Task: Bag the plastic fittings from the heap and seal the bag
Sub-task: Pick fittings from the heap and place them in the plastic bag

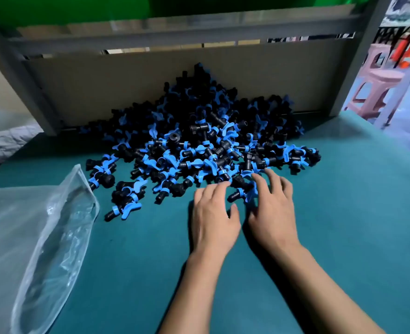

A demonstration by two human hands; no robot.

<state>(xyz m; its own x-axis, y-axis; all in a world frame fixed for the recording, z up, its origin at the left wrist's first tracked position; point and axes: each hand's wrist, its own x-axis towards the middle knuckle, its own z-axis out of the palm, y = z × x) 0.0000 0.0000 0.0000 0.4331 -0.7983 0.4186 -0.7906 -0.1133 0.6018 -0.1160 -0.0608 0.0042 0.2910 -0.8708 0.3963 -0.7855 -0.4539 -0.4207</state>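
A large heap of black plastic fittings with blue handles (199, 141) is piled on the teal table against a cardboard back wall. My left hand (213, 213) lies palm down at the heap's near edge, its fingers straight and reaching the closest fittings. Right beside it, my right hand (272, 208) is spread over a few fittings (240, 189) at the front of the heap, fingertips touching them. Neither hand holds anything. A clear plastic bag (45, 232) lies on the table to the left, its mouth standing open toward the heap.
A cardboard panel (102, 88) in a grey metal frame (353, 68) closes off the back of the teal table (343, 225). Crumpled clear plastic (4, 138) lies at the far left. A pink stool (377, 92) stands beyond the table's right edge.
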